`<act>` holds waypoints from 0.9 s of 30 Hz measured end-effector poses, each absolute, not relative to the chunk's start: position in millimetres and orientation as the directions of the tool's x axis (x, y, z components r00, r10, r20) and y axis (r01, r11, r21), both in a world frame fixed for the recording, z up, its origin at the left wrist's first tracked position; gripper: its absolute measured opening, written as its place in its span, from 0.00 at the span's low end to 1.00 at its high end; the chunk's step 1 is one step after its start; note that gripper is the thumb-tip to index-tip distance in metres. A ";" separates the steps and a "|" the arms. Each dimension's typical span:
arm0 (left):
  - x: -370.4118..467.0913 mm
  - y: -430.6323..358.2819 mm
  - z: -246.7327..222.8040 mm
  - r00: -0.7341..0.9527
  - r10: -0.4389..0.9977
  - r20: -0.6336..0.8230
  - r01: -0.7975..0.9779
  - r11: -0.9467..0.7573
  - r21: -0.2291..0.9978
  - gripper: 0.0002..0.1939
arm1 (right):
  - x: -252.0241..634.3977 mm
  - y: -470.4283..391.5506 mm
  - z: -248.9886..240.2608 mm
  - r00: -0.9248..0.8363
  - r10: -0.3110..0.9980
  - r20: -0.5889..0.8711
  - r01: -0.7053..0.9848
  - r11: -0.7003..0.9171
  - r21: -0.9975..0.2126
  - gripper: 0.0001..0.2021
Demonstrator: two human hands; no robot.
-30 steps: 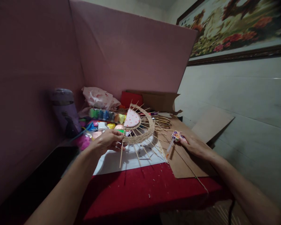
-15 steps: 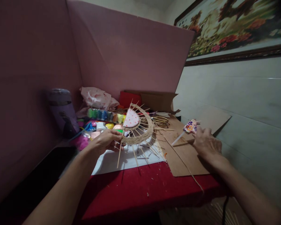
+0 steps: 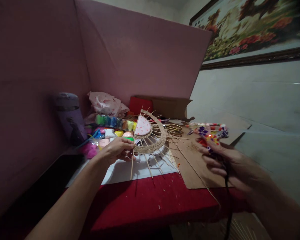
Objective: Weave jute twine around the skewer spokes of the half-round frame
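Observation:
My left hand point(image 3: 120, 150) pinches the lower left end of a half-round stick-and-twine frame point(image 3: 158, 142) and holds it above the table. Thin wooden sticks fan out from its middle, where a half circle of pink dotted fabric point(image 3: 143, 127) sits, and a wide twine band crosses them. In my right hand point(image 3: 222, 158) is a glue gun point(image 3: 207, 130) with a flowered pattern, a small red light glowing on it. A dark cord hangs from its handle. The gun is raised over the cardboard, apart from the frame, and looks blurred.
Packs of coloured clay point(image 3: 115, 122) and a purple tumbler point(image 3: 71, 118) stand at the left. White paper point(image 3: 115, 175) and a cardboard sheet point(image 3: 195, 176) lie on the red tablecloth point(image 3: 150, 203). Behind the frame are twine coils, loose sticks and crumpled dotted fabric point(image 3: 107, 104).
My right hand has lifted the glue gun off the cardboard and turned it, with its cord now hanging in view. The left hand still holds the frame in nearly the same place.

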State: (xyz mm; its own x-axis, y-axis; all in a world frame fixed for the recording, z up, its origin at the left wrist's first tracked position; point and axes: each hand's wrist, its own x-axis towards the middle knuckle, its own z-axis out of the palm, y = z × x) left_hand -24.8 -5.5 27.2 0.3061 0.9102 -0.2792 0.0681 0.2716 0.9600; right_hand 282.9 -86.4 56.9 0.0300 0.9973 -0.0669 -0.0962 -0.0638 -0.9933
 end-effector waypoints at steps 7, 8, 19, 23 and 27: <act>-20.7 -8.7 28.8 0.337 0.902 -0.270 0.065 0.263 0.962 0.10 | 208.4 -115.2 37.1 -0.366 0.853 -0.372 -0.224 -0.469 -0.854 0.14; -20.1 -9.1 28.7 0.343 0.901 -0.267 0.058 0.264 0.963 0.10 | 201.1 -115.2 33.0 -0.386 0.838 -0.386 -0.227 -0.492 -0.841 0.14; -16.0 -11.0 26.6 0.382 0.889 -0.251 0.024 0.262 0.965 0.10 | 169.0 -114.6 13.7 -0.387 0.849 -0.358 -0.293 -0.482 -0.826 0.15; -15.8 -11.7 26.7 0.390 0.888 -0.243 0.015 0.258 0.966 0.10 | 168.1 -113.8 11.9 -0.357 0.855 -0.377 -0.300 -0.487 -0.820 0.15; -15.3 -11.9 27.2 0.392 0.888 -0.239 0.019 0.252 0.967 0.10 | 168.0 -112.5 9.5 -0.338 0.875 -0.347 -0.335 -0.456 -0.824 0.15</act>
